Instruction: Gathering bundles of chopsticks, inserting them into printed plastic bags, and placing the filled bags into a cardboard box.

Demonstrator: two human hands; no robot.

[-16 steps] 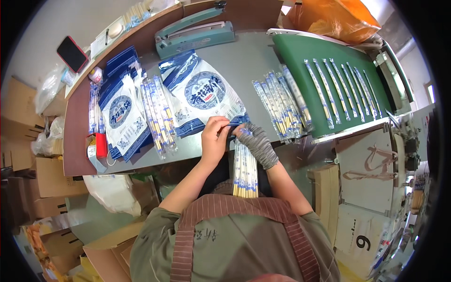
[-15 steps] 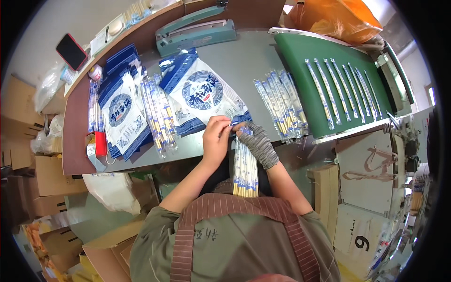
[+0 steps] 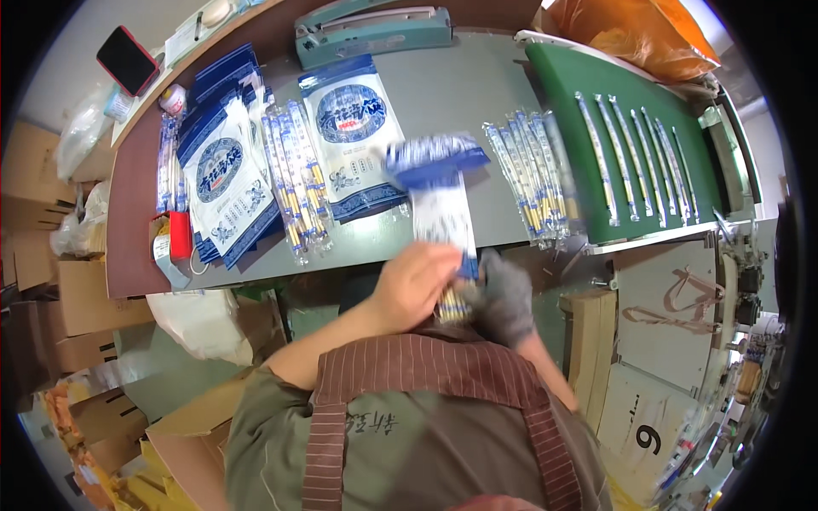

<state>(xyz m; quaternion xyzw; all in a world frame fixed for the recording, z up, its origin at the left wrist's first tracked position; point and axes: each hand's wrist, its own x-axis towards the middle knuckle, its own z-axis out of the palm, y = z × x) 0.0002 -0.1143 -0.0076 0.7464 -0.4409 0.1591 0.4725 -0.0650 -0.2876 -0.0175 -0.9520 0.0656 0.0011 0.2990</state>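
Observation:
In front of my apron, my left hand (image 3: pixel 417 285) is closed around a blue-and-white plastic bag (image 3: pixel 440 209), which stretches up from it over the table's front edge, its blue top end bent over and blurred. Below those fingers, the tips of a bundle of wrapped chopsticks (image 3: pixel 455 308) show; how much of the bundle is inside the bag is hidden. My right hand (image 3: pixel 504 298), in a grey glove or sleeve, is beside the bag and bundle, its fingers smeared by motion. Another blue-and-white bag (image 3: pixel 356 136) lies flat on the table ahead.
Wrapped chopsticks lie in piles left (image 3: pixel 294 179) and right (image 3: pixel 532 175), with more in a row on a green board (image 3: pixel 554 77). A stack of bags (image 3: pixel 226 183) and a red box (image 3: pixel 180 235) are left. A teal heat sealer (image 3: pixel 375 36) stands behind.
One bag has left the table and is now in my left hand, around or over the chopstick bundle. Both hands have come closer to my body. The view has shifted slightly.

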